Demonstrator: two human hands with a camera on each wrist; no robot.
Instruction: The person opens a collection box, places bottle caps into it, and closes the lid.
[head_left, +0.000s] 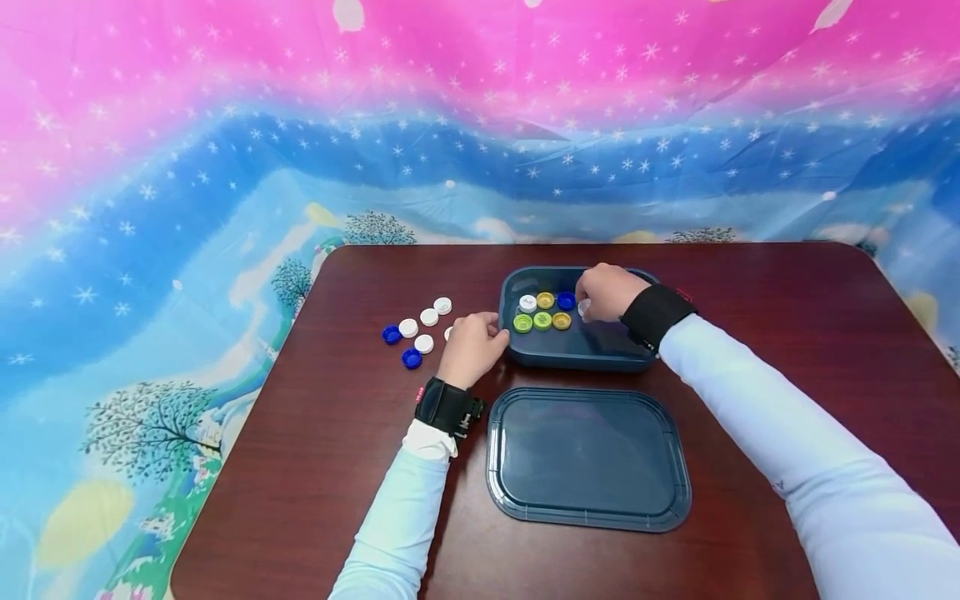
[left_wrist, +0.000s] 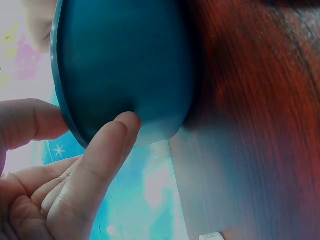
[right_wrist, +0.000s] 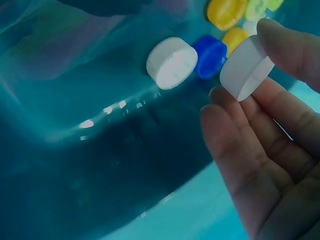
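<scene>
Fingers of a right hand (head_left: 611, 293) pinch a white cap (right_wrist: 240, 72) inside a dark box (head_left: 577, 362).
A left hand (head_left: 472, 348) clasps the box's left end between thumb and finger. Filling the box appears the step in hand; the next likely calls for setting this cap down and letting go. White caps (head_left: 423, 344) and blue caps (head_left: 412, 358) lie on the tabletop (head_left: 322, 467).

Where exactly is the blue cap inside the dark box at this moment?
In the head view, the blue cap lies in the far row inside the dark box, between a yellow cap on its left and the right hand.
</scene>
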